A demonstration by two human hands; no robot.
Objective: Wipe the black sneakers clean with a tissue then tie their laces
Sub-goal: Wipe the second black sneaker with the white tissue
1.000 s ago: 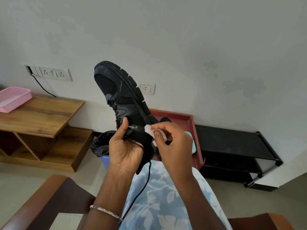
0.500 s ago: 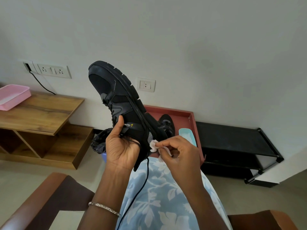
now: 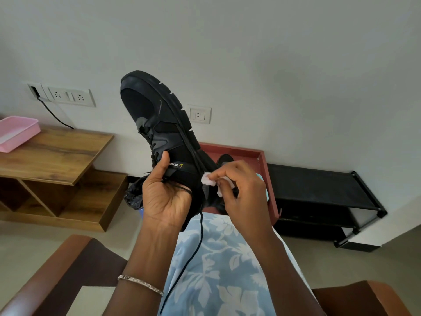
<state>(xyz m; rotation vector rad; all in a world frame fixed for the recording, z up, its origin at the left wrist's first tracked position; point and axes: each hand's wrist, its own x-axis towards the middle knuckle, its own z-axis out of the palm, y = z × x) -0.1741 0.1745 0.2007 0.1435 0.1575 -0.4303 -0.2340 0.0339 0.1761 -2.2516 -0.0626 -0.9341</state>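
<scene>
Wiping is under way: left hand (image 3: 167,197) grips the sneaker (image 3: 164,133), right hand (image 3: 241,188) pinches the tissue (image 3: 208,180) at its 3 o'clock side; lace (image 3: 193,254) untied

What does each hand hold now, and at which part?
The left hand grips the black sneaker at its ankle end. The right hand pinches a crumpled tissue around its middle.

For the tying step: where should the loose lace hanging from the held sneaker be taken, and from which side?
Pinch the lace high, just below the sneaker, coming from the right. There it hangs straight and free above the lap, while the left hand wraps the sneaker's other side. The right hand pinches the tissue, so it would probably need freeing first.
</scene>
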